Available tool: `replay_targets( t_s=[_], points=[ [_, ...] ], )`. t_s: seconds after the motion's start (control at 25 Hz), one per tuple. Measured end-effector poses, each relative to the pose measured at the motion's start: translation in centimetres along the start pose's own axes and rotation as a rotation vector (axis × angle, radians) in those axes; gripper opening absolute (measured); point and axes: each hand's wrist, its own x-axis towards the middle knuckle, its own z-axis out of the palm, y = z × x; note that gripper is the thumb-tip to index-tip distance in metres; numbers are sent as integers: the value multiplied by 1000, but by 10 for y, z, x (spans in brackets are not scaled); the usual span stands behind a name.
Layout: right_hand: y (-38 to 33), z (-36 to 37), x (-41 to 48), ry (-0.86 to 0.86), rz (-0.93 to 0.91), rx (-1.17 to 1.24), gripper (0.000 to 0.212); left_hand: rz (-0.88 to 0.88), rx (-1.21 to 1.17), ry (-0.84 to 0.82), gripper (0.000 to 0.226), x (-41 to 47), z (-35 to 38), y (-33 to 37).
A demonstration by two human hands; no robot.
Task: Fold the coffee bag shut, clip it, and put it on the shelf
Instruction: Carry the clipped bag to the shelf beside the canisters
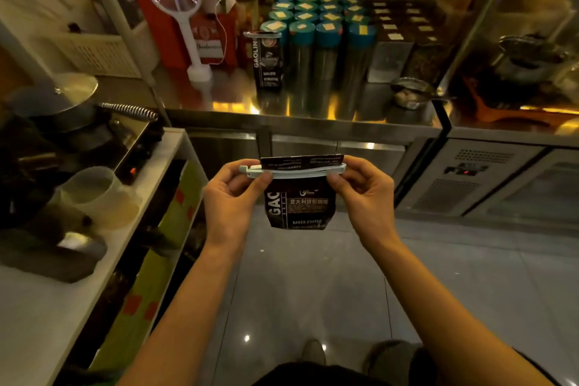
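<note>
A dark coffee bag [300, 207] with white lettering hangs in mid-air in front of me, its top folded over. A long white bag clip [294, 172] lies across the fold. My left hand [233, 200] pinches the clip's left end and my right hand [365, 194] pinches its right end. Both hands hold bag and clip above the floor, below the steel counter's edge. A second, taller coffee bag [268, 61] stands upright with a clip on top, on the steel shelf surface [225, 94] ahead.
Several teal-lidded jars [316, 37] and dark containers fill the shelf's back. An electric fly swatter [175, 0] and a red box stand at the left. A white side counter [150, 185] with cups and a machine lies to my left. A small metal bowl [410, 92] sits at the right.
</note>
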Motion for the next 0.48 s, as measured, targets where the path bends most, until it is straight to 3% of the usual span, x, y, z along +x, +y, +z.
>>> replay_targets(
  t_s=[0.28, 0.48],
  points=[
    [29, 28, 159, -48, 56, 30, 30, -42, -8, 91, 24, 153, 38, -23],
    [57, 73, 271, -9, 80, 57, 26, -64, -57, 63, 27, 282, 41, -48]
  ],
)
